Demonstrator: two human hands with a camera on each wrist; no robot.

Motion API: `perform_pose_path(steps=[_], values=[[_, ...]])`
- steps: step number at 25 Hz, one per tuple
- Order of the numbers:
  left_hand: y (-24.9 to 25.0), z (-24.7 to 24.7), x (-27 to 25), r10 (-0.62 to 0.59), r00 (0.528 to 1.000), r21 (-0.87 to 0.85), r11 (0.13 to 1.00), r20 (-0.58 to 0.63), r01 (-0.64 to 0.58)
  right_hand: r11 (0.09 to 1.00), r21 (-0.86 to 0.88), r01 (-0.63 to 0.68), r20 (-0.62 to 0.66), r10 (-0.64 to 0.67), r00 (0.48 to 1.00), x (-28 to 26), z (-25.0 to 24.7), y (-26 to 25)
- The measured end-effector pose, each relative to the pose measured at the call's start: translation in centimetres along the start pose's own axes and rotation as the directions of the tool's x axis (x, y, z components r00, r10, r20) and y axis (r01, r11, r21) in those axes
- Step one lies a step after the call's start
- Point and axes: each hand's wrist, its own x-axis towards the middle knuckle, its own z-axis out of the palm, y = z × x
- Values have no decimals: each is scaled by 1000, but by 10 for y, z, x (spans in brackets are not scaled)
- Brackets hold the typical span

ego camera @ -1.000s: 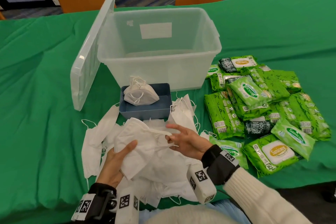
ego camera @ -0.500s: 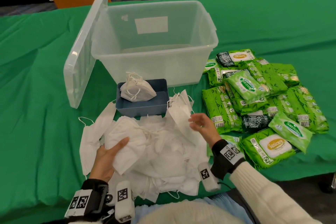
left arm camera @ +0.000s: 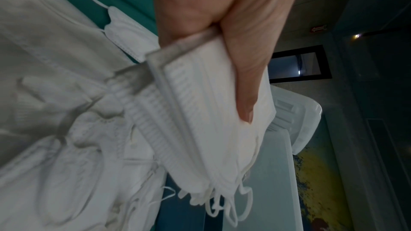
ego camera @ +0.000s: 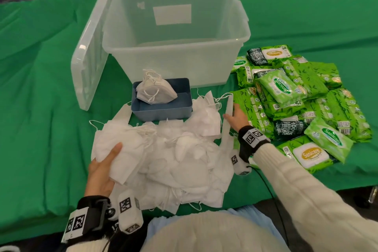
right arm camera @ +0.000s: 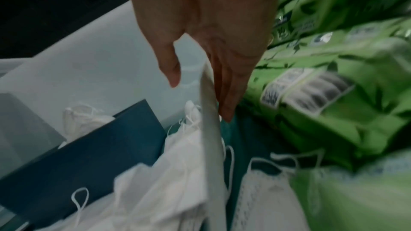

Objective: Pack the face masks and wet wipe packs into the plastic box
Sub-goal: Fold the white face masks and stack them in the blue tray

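A clear plastic box [ego camera: 173, 49] stands open and empty at the back of the table. In front of it spreads a pile of white face masks [ego camera: 180, 165]. My left hand [ego camera: 106, 161] grips a small stack of folded masks [left arm camera: 200, 120] at the pile's left edge, thumb on top. My right hand [ego camera: 233, 115] is at the pile's right edge with straight fingers lying against a mask standing on edge [right arm camera: 211, 147]; the thumb is apart from it. Green wet wipe packs [ego camera: 296, 98] lie heaped just right of that hand.
A small blue tray [ego camera: 163, 112] holding a few folded masks [ego camera: 155, 92] sits against the box's front wall. The box lid [ego camera: 90, 47] leans upright on the box's left side. A green cloth [ego camera: 41, 108] covers the table; orange chairs stand behind it.
My right hand has left the masks near my left hand and moved right to the mask at the pile's right edge. The left hand keeps its stack.
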Motion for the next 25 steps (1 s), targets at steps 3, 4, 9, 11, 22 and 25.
perform_pose_path(steps=[3, 4, 9, 11, 22, 25], values=[[1, -10, 5, -20, 1000, -4, 1000, -4, 20, 985, 27, 172, -41, -170, 985, -9, -19, -3], [1, -10, 6, -18, 1000, -3, 1000, -3, 18, 960, -27, 277, -123, -279, 953, -17, -17, -4], [2, -2, 7, 5, 1000, -48, 999, -2, -5, 814, -492, 309, 335, -151, 930, -58, 30, 33], [1, 3, 6, -15, 1000, -39, 999, 11, 15, 837, -503, 218, 349, -34, 937, -61, 46, 46], [-4, 4, 4, -48, 999, -51, 998, 6, 48, 996, -9, 93, 225, -88, 970, -64, -4, 9], [-6, 4, 5, -51, 999, -58, 997, 5, 52, 937, 199, 288, -37, -286, 958, -77, -42, -12]])
